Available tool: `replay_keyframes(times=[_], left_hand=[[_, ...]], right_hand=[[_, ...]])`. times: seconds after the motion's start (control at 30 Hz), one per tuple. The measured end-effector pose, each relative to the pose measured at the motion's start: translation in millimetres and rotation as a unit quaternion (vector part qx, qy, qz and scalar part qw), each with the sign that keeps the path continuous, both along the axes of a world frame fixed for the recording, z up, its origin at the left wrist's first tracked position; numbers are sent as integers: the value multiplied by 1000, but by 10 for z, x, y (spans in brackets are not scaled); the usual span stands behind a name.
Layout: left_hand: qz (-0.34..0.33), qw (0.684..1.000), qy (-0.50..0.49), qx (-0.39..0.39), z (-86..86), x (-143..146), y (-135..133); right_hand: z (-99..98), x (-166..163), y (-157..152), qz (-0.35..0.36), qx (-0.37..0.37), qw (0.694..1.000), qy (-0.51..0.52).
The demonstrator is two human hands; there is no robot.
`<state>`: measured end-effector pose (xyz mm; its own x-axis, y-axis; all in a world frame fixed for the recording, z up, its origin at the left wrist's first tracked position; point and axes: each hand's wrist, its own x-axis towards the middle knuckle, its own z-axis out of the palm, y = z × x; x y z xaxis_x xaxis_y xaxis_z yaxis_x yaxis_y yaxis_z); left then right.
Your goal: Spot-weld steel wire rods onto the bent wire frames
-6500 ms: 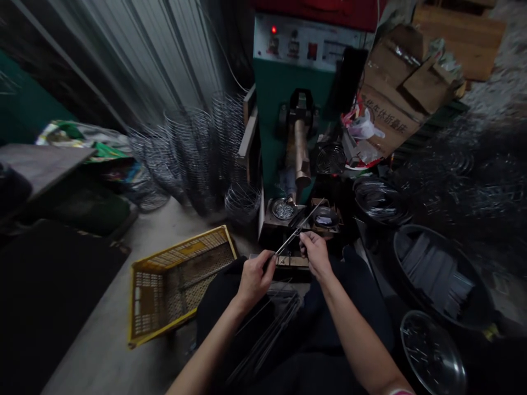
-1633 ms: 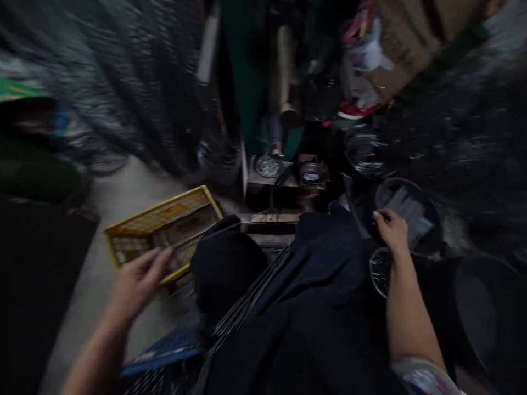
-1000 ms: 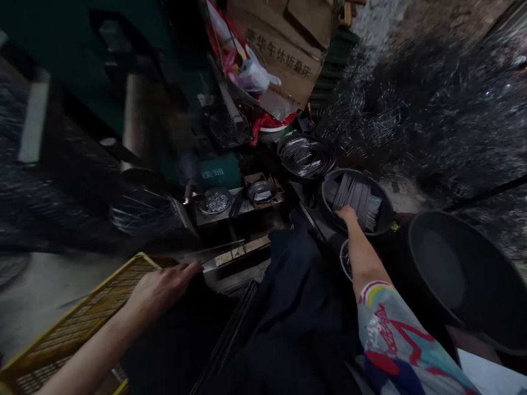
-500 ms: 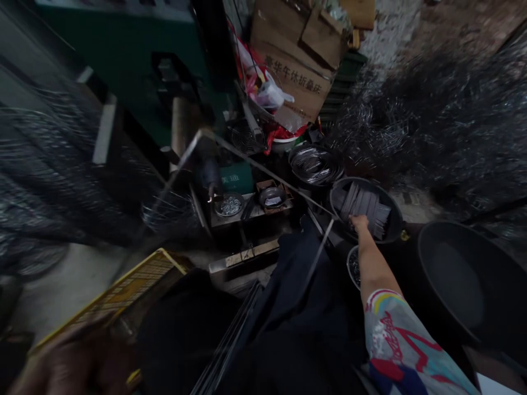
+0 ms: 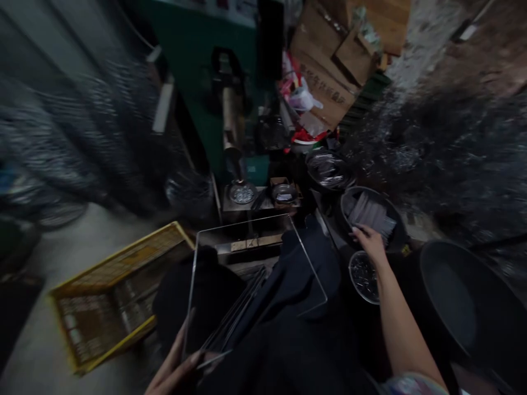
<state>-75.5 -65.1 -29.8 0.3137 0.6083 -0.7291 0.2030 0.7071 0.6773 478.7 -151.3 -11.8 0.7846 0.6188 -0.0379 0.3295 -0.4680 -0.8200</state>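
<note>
My left hand (image 5: 178,368) is low in the view at my left knee, fingers pinched on one end of a bent metal wire frame (image 5: 247,225). The frame makes a rough rectangle over my dark-clothed lap. A bundle of straight wires (image 5: 239,312) lies across my thighs under it. My right hand (image 5: 369,241) reaches out to the right and rests at the near rim of a black round bowl (image 5: 395,225) of flat grey metal strips (image 5: 370,211). Its fingers curl down; what they hold is hidden. A small dish of tiny metal parts (image 5: 362,277) sits just below that wrist.
A green machine (image 5: 206,60) with a brass-coloured cylinder (image 5: 228,118) stands ahead, two small dishes (image 5: 242,193) on its ledge. A yellow plastic crate (image 5: 115,291) lies on the floor left. A big black basin (image 5: 457,296) is at right, cardboard boxes (image 5: 329,71) and tangled wire heaps behind.
The view swung back toward the machine. My left hand brought the bent wire frame in over my lap. My right hand stayed at the bowl of strips.
</note>
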Motion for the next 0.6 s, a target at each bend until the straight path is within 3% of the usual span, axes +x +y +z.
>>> replay_keyframes(times=[0.07, 0.13, 0.23, 0.37, 0.47, 0.6], left_hand=[[57, 996, -64, -28, 66, 67, -4], [113, 986, -112, -44, 78, 110, 2], [153, 974, -162, -43, 43, 200, 24], [144, 964, -224, -13, 0, 370, 85], [134, 959, -249, -5, -10, 432, 115], [96, 958, -271, 18, 20, 420, 109]], right_hand=[[144, -291, -108, 111, 52, 992, 25], [351, -492, -180, 190, 57, 979, 51], [734, -679, -195, 242, 28, 969, 39], [1121, -962, -85, 300, -14, 952, -54], [1153, -1257, 48, 395, -40, 913, -99], [990, -1586, 266, 483, -70, 857, -167]])
